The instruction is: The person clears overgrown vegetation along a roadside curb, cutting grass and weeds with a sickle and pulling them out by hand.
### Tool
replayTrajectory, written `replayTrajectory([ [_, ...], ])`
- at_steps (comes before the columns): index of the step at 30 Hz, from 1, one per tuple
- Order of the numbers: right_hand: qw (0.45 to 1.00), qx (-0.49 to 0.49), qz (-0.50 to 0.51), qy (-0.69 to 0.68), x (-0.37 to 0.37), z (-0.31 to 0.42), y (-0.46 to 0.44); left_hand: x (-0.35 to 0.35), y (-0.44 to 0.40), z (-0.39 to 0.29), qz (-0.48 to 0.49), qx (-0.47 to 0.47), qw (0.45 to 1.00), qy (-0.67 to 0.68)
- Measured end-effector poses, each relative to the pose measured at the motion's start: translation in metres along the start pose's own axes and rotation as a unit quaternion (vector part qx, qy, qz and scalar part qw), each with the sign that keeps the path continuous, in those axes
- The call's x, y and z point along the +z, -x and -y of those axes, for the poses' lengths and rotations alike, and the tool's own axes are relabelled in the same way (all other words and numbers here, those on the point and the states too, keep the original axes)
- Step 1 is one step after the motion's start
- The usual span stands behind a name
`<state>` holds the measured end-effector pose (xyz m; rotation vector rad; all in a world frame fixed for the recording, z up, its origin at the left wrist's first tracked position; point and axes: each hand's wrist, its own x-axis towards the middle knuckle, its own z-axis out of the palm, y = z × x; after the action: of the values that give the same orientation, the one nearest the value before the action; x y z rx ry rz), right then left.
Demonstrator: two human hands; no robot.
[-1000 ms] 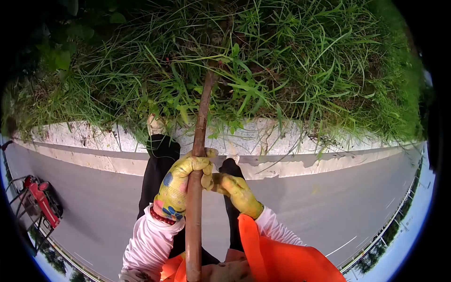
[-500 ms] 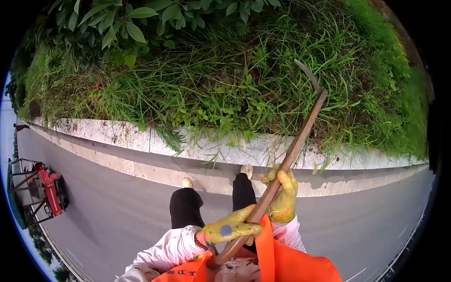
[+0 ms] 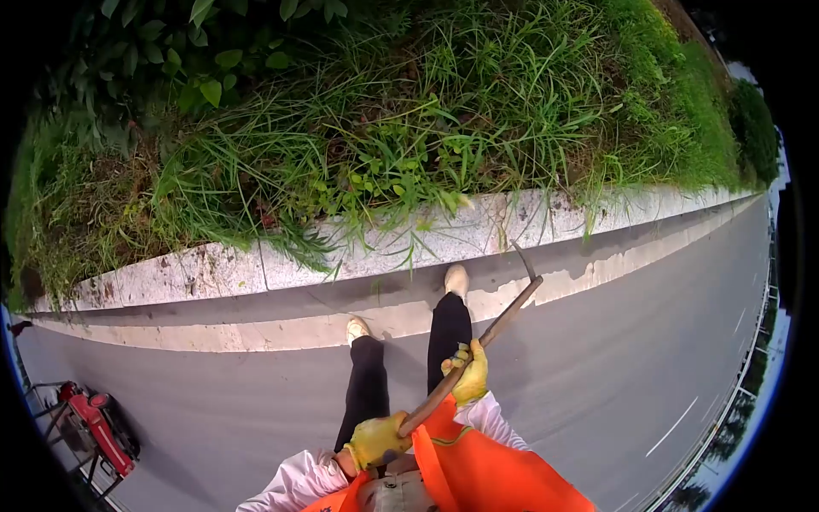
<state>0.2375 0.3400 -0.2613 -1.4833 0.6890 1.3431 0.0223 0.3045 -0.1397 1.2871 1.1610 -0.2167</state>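
Observation:
A long-handled sickle (image 3: 507,317) crosses in front of my body, its wooden handle slanting up to the right. The thin curved blade (image 3: 525,261) is at the far end, over the gutter strip beside the curb. My left hand (image 3: 377,441), in a stained yellow glove, is closed around the lower end of the handle. Farther up the handle, my right hand (image 3: 468,374) grips it in a matching yellow glove. Green grass (image 3: 409,162) grows beyond the curb, apart from the blade.
A pale stone curb (image 3: 205,271) divides the planted strip from the grey road (image 3: 597,375). Dark leafy shrubs (image 3: 128,51) stand at upper left. A red vehicle (image 3: 101,431) is on the road at lower left. My two shoes (image 3: 456,280) are near the curb.
The sickle has come down and back from over the grass to the road side of the curb. Both hands have moved closer to my body, and the view has turned.

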Motion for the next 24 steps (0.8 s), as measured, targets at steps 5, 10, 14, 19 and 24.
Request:
replayTrajectory([
  [5, 0.997, -0.058, 0.037, -0.018, 0.037, -0.039, -0.022, -0.015, -0.014, 0.059, 0.102, -0.012, 0.878, 0.467],
  [10, 0.983, -0.066, 0.167, -0.023, 0.087, -0.038, -0.091, -0.056, -0.097, 0.043, -0.098, 0.046, 0.991, 0.081],
  [14, 0.975, 0.051, 0.155, 0.153, 0.150, -0.118, -0.083, -0.034, -0.071, 0.089, -0.292, -0.106, 0.934, 0.178],
  [19, 0.831, 0.171, 0.344, 0.403, 0.151, -0.246, 0.001, 0.028, 0.013, 0.041, -0.443, -0.252, 0.692, 0.511],
  [24, 0.808, 0.138, 0.390, 0.420, 0.170, -0.203, 0.058, 0.027, 0.029, 0.031, -0.360, -0.237, 0.724, 0.539],
])
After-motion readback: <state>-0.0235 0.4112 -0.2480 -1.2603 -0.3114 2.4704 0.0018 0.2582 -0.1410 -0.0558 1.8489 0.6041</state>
